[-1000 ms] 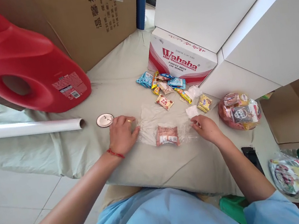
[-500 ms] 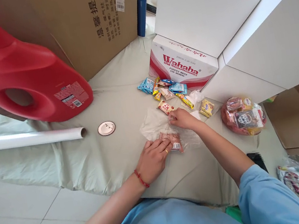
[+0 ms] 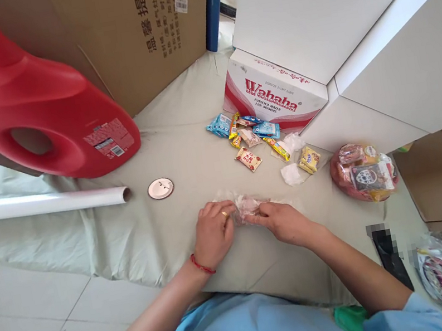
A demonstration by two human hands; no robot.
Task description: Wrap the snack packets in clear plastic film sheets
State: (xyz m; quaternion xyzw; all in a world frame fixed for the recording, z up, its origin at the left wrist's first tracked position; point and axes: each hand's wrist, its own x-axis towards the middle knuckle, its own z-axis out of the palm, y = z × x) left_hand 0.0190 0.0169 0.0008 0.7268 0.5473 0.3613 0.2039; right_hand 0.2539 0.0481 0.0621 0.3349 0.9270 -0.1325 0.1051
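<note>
A reddish-brown snack packet wrapped in a clear plastic bag [image 3: 245, 205] lies on the cloth in front of me. My left hand [image 3: 214, 228] has its fingers curled onto the bag's left end. From the other side, my right hand [image 3: 284, 224] grips the bag's right part, thumb and fingers pressed together over the packet. Plastic folds and my fingers hide much of the packet. Just beyond lies a cream-and-red snack packet [image 3: 249, 159], apart from both hands. Several small snack packets [image 3: 266, 129] are heaped behind it, with a crumpled white wrapper [image 3: 291, 174] to their right.
A Wahaha carton [image 3: 273, 97] and white panels [image 3: 276, 15] stand at the back. Leftward are a red jug [image 3: 69, 117], a white roll [image 3: 41, 205] and a round badge [image 3: 161, 188]. A filled snack bowl [image 3: 364, 172] and a black phone-like object [image 3: 393, 261] sit rightward.
The spread clear plastic is now gathered around the reddish-brown packet. My right hand has come down toward me, onto the bag. My left hand has shifted slightly left, off the packet's top.
</note>
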